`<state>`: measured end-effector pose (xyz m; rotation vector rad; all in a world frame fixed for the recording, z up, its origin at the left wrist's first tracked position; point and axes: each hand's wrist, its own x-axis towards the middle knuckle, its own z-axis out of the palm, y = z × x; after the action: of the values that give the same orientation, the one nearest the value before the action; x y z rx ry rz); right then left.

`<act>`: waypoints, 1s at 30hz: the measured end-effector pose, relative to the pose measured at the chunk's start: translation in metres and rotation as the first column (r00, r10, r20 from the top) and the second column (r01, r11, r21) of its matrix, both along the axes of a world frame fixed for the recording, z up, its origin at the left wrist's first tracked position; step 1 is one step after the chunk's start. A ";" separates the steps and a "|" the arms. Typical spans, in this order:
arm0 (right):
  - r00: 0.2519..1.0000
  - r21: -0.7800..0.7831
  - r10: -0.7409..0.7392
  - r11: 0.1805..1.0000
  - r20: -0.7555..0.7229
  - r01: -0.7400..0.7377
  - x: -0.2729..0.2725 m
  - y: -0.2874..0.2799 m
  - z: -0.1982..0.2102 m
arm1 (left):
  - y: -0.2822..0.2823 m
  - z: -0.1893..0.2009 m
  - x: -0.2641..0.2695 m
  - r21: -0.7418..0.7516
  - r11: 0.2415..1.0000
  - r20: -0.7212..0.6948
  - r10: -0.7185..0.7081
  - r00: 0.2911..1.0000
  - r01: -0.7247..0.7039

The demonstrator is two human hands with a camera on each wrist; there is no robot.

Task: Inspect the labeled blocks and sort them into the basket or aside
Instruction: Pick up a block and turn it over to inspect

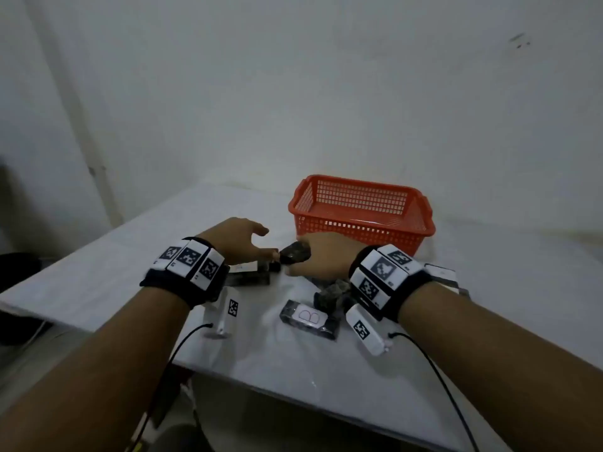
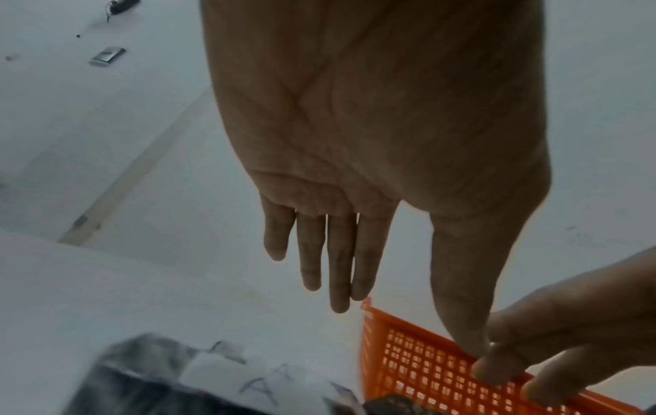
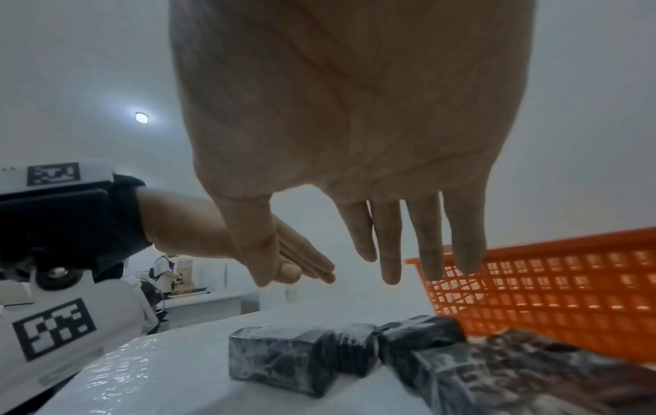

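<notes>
Several dark marbled blocks lie on the white table (image 1: 98,272). One near the front shows a white label "B" (image 1: 308,318). Another, labelled "A" (image 2: 262,384), lies under my left hand (image 1: 243,241). A dark block (image 1: 295,252) stands between my two hands, in front of the orange basket (image 1: 359,225). My right hand (image 1: 318,261) is just right of it. In both wrist views the fingers are straight and hold nothing: left hand (image 2: 337,224), right hand (image 3: 355,182). The thumb tips of both hands meet above the blocks (image 3: 280,362).
The basket (image 3: 568,280) stands at the back right, close to the wall, and looks empty. A mottled block (image 1: 332,293) and a white-labelled one (image 1: 440,275) lie by my right wrist. Cables hang from both wrists over the table's front edge (image 1: 293,383).
</notes>
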<state>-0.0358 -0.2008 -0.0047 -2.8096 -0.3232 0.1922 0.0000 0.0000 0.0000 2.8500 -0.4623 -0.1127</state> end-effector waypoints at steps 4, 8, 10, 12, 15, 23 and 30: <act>0.994 -0.066 0.072 0.995 -0.076 -0.077 0.000 0.030 0.002 | 0.034 -0.012 0.002 0.045 0.997 -0.047 0.067 0.997 -0.065; 0.991 -0.099 0.105 0.989 -0.087 -0.114 0.009 0.059 -0.002 | 0.050 -0.023 0.006 0.078 0.991 -0.101 0.116 0.988 -0.108; 0.991 -0.140 0.102 0.984 -0.083 -0.113 0.016 0.071 -0.008 | 0.056 -0.029 0.009 0.100 0.989 -0.117 0.124 0.985 -0.112; 0.990 -0.179 0.104 0.977 -0.093 -0.119 0.024 0.079 -0.016 | 0.060 -0.033 0.012 0.104 0.990 -0.099 0.110 0.989 -0.100; 0.992 -0.222 0.101 0.968 -0.078 -0.116 0.031 0.086 -0.024 | 0.064 -0.036 0.014 0.075 0.994 -0.068 0.090 0.994 -0.085; 0.997 -0.186 0.074 0.979 -0.022 -0.077 0.038 0.083 -0.028 | 0.068 -0.039 0.015 -0.024 0.997 -0.077 0.067 0.995 -0.069; 0.995 0.193 0.042 0.979 0.089 -0.059 0.030 0.046 -0.013 | 0.073 -0.025 0.016 -0.374 0.926 -0.093 0.010 0.996 -0.044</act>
<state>-0.0061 -0.1543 -0.0173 -2.6210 -0.4101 0.0486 0.0157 0.0727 -0.0249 2.4616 -0.3782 -0.1304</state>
